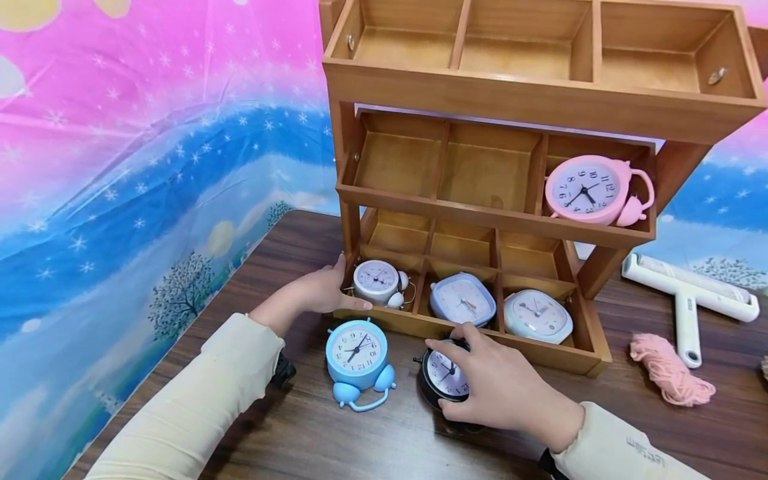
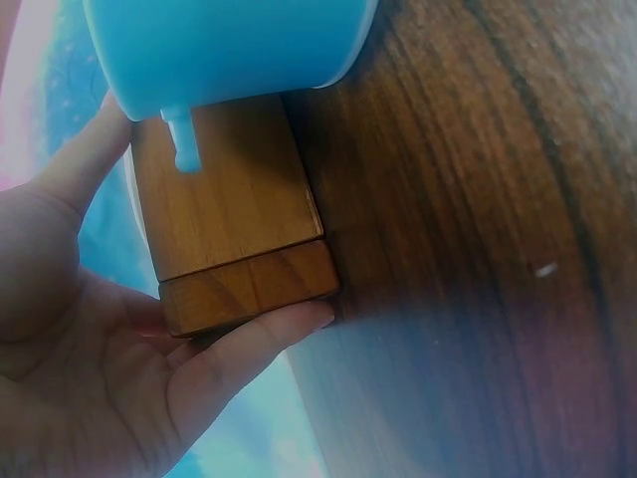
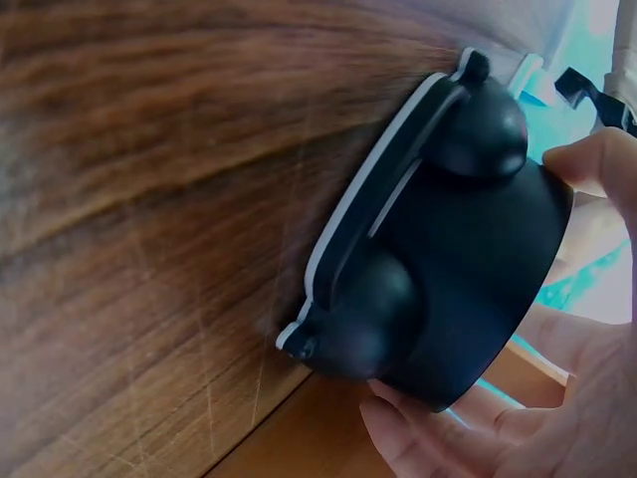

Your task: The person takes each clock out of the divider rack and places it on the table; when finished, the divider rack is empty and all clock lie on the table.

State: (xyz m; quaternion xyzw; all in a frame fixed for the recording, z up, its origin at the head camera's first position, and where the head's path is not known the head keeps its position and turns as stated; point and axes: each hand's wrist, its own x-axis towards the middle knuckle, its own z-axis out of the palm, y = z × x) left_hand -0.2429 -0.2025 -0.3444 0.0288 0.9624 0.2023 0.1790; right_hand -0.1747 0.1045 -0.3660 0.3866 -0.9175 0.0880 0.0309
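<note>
My left hand (image 1: 321, 290) grips the lower left corner of a wooden shelf (image 1: 528, 100), its thumb along the front edge. In the left wrist view, thumb and fingers wrap the shelf's wooden end (image 2: 234, 209). With fingers and thumb spread round its sides, my right hand (image 1: 510, 383) holds a black twin-bell alarm clock (image 3: 478, 249) at the table, just in front of the shelf; the hand covers part of the dial. A light blue twin-bell alarm clock (image 1: 358, 353) lies face up between my hands, bells toward me.
The bottom tier holds a white twin-bell clock (image 1: 376, 281), a lavender square clock (image 1: 462, 300) and a pale blue clock (image 1: 538, 315). A pink clock (image 1: 585, 190) sits in the middle tier's right compartment. At right lie pink yarn (image 1: 671, 370) and a white T-shaped tool (image 1: 690, 293).
</note>
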